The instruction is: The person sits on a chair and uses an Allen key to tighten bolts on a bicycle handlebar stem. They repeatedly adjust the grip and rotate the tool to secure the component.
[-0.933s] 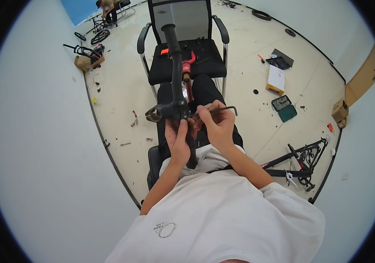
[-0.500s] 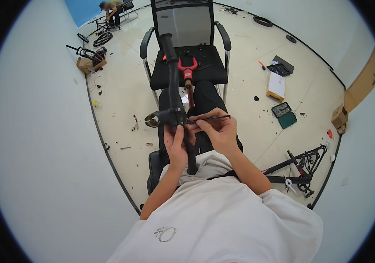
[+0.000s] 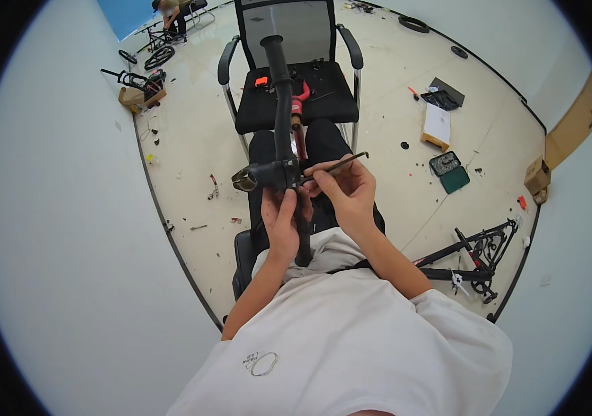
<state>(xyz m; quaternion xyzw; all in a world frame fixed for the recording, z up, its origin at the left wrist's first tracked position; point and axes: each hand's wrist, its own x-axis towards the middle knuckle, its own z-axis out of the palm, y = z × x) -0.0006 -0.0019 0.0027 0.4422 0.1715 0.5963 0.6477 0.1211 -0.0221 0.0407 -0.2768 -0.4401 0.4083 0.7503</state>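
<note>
A black bicycle handlebar (image 3: pixel 283 114) runs lengthwise over my lap, its far grip above the chair seat. Clamped round its middle is a black stem (image 3: pixel 266 175), whose open clamp end points left. My left hand (image 3: pixel 283 220) is closed round the bar just below the stem. In my right hand (image 3: pixel 351 191) an L-shaped hex key (image 3: pixel 343 163) is pinched between thumb and fingers. The key's inner end meets the stem's right face; whether it sits in a bolt head cannot be seen. Its bent end sticks out up and to the right.
Ahead stands a black office chair (image 3: pixel 323 97) holding a red bicycle fork (image 3: pixel 297 105) and small parts. A bike frame (image 3: pixel 472 263) lies at right, near a green case (image 3: pixel 454 179) and a white box (image 3: pixel 437 126). Far left, another person (image 3: pixel 171 17) sits beside a bicycle.
The hex key's outer end has swung upward, and its bend now shows. The handlebar's far end has shifted right and away, covering part of the red fork.
</note>
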